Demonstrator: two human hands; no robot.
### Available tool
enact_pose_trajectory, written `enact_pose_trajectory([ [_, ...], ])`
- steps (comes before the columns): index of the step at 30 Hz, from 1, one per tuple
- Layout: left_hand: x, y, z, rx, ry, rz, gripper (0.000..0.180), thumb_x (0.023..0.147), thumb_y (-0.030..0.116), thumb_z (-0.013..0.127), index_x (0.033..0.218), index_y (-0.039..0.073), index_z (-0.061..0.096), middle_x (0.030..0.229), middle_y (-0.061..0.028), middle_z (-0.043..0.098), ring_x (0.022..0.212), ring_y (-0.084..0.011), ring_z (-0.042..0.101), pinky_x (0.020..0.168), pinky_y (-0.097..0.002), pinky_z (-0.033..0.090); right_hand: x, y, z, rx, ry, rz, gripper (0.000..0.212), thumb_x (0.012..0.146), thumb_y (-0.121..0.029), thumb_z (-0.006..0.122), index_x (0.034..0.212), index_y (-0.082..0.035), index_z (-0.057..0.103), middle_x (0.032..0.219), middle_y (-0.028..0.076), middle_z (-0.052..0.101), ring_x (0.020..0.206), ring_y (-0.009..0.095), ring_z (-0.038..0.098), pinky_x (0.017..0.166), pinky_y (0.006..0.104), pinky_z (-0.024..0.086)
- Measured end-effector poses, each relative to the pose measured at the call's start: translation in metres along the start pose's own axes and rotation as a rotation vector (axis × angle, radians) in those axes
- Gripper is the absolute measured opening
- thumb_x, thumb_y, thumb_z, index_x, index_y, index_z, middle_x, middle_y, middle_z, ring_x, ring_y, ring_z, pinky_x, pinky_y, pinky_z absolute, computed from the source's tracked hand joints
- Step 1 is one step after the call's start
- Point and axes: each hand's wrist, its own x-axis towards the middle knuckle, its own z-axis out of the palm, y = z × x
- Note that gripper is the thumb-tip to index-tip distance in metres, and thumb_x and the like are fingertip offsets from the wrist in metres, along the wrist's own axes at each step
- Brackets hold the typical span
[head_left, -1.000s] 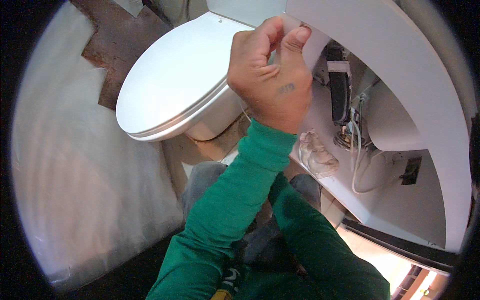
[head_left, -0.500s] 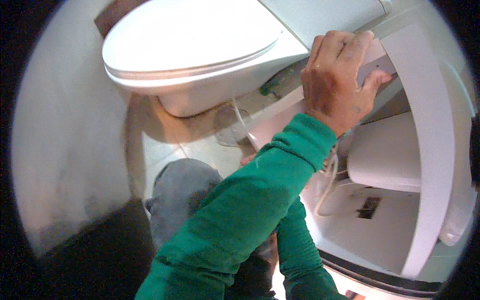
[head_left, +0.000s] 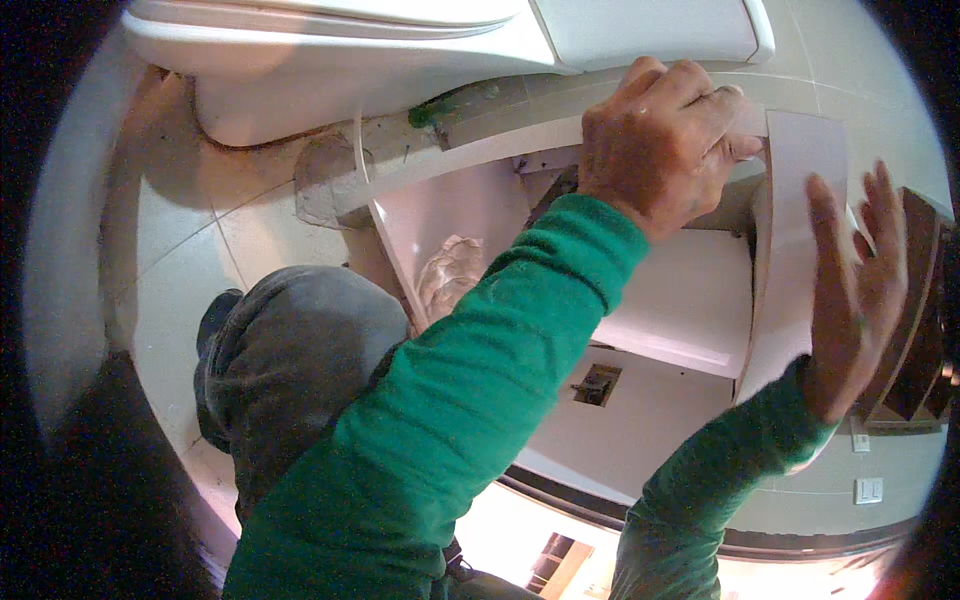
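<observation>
Left hand [head_left: 665, 140]: fingers curled over the top edge of a white panel [head_left: 790, 250], gripping it near the upper corner.
Right hand [head_left: 855, 290]: flat and spread, palm pressed against the panel's outer face; holds nothing, only steadies.
Panel: stands on edge at the right side of a white cabinet [head_left: 640, 330], running down from the left hand toward the lower right; it meets the cabinet's top board at the corner under the left hand. Whether the joint is seated I cannot tell.
Cabinet inside: open, pale shelf board, a small dark fitting [head_left: 597, 384] on the lower face, a crumpled bag [head_left: 450, 275] at the back left.
Surroundings: toilet [head_left: 400, 50] just above the cabinet; tiled floor [head_left: 190, 240] at left; person's knee [head_left: 290, 350] in grey trousers close to the cabinet front.
Step in hand: by the look of it, lining up the side panel against the cabinet body.
Next move calls for: likely even pressure from the flat hand while the gripping hand keeps the top corner flush; a tilt would open the joint.
</observation>
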Motion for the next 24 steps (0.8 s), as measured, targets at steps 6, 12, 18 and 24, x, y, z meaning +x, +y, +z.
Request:
enact_pose_trajectory([
  [6,-0.001,0.002,0.005,-0.013,0.074,0.018,0.031,0.074,0.023,0.084,0.100,0.009,0.074,0.084,-0.0075,0.064,0.077,-0.0310,0.063,0.068,-0.0424,0.053,0.025,0.010,0.012,0.176,-0.299,-0.005,0.042,0.091,-0.027,0.073,0.121,0.002,0.068,0.113,0.019,0.069,0.093,0.028,0.069,0.082,0.0354,0.053],
  [12,-0.002,0.000,0.007,0.009,0.112,0.067,0.029,0.076,0.022,0.083,0.101,0.010,0.074,0.084,-0.0078,0.064,0.075,-0.0315,0.062,0.065,-0.0419,0.053,0.028,0.006,0.009,-0.005,-0.271,-0.111,0.042,0.090,-0.031,0.073,0.115,0.002,0.070,0.105,0.021,0.069,0.090,0.028,0.069,0.081,0.0345,0.053],
  [18,-0.002,0.009,0.006,0.061,0.085,0.019,0.028,0.078,0.024,0.081,0.102,0.010,0.075,0.084,-0.0084,0.063,0.078,-0.0323,0.063,0.066,-0.0426,0.053,0.036,0.001,0.009,-0.056,-0.294,0.015,0.055,0.088,-0.043,0.075,0.109,0.006,0.065,0.100,0.024,0.069,0.089,0.034,0.068,0.079,0.0430,0.053],
  [24,-0.001,0.016,0.004,0.047,0.024,-0.029,0.028,0.079,0.022,0.079,0.104,0.009,0.075,0.087,-0.0092,0.064,0.082,-0.0326,0.064,0.070,-0.0425,0.055,0.036,0.001,0.009,-0.172,-0.244,-0.077,0.057,0.089,-0.048,0.072,0.105,0.006,0.064,0.094,0.022,0.068,0.082,0.032,0.066,0.075,0.0436,0.052],
])
